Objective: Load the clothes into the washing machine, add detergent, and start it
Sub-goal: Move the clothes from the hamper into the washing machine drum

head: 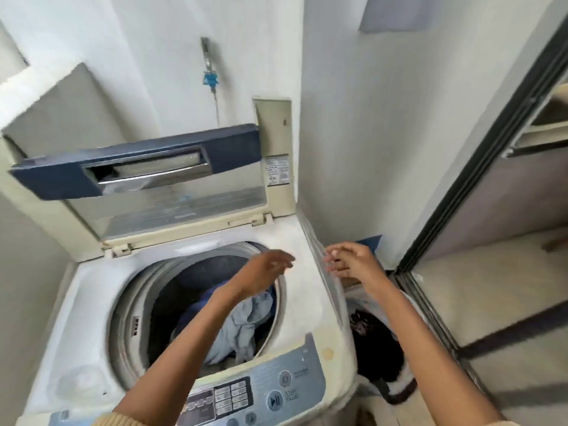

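At the frame's centre: one top-loading washing machine [307, 305], its lid [138, 167] folded up and open at 12 o'clock. Drum [135, 305] open to view. Contents: two garments counted, one dark blue garment [196, 309] toward 9 o'clock of the drum, one pale blue-grey garment [242, 327] toward 4 o'clock, the two touching. More below them cannot be told.

One control panel [276, 392] at 6 o'clock of the machine top, with one play/pause button [274, 401] and a block of small keys.

Two hands, both bare and empty. Left hand [264, 272] hovers over the drum's 2 o'clock rim, fingers loosely extended, holding nothing. Right hand [350, 259] hovers past the machine's right edge at 3 o'clock, fingers straight and slightly apart, holding nothing. Motion blur on both sets of fingertips.

One laundry basket [402, 392] on the floor at 4 o'clock, just beside the machine, below the right forearm. Contents: dark clothing [375, 342]; piece count cannot be told.

One tap [210, 72] on the wall at 12 o'clock.
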Tool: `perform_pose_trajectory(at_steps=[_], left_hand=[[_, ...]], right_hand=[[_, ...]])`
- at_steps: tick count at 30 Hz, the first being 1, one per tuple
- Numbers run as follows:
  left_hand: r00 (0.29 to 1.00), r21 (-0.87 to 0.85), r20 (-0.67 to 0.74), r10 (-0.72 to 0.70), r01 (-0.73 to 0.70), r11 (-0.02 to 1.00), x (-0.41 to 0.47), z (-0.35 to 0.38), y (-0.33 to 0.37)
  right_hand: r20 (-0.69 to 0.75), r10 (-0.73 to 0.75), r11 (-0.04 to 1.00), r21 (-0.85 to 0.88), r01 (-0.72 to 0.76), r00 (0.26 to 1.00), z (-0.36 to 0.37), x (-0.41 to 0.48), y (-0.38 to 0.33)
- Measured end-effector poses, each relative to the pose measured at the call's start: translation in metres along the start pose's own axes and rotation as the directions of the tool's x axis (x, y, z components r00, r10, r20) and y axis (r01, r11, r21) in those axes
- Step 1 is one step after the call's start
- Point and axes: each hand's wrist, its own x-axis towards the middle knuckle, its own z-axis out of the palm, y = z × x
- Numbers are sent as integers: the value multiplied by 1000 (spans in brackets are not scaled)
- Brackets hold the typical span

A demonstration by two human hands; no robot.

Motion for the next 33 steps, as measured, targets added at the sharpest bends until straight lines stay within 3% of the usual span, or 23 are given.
perform_pose_trajectory(at_steps=[4,7,11,13,17,20,26,29,31,33], left_hand=[[991,-26,26,134,-133,991,55,63,59],[972,56,199,122,-136,989,105,121,75],[837,243,544,-57,-92,966,179,202,70],[804,283,569,-174,8,959,213,243,55],[801,353,474,-364,206,913,257,323,-1],[727,372,487,-484,329,868,261,373,-57],[604,414,559,-569,391,822,257,447,-161],[612,408,540,-578,411,815,261,472,-197],[635,396,504,-586,433,810,264,486,-216],[656,375,471,-590,456,807,267,498,-231]], right_hand=[[-210,128,991,55,-119,969,-97,-1,52],[-354,299,954,128,-271,886,-156,-1,108],[-381,496,865,289,-409,780,-200,6,185],[-340,577,810,355,-467,742,-210,16,226],[-239,691,717,347,-605,682,-210,47,308],[-192,723,690,228,-687,663,-202,75,365],[-134,681,704,-151,-694,720,-179,143,464],[-144,639,670,-377,-639,755,-170,184,509],[-183,658,554,-538,-635,730,-164,206,540],[-157,718,494,-573,-655,678,-154,221,567]])
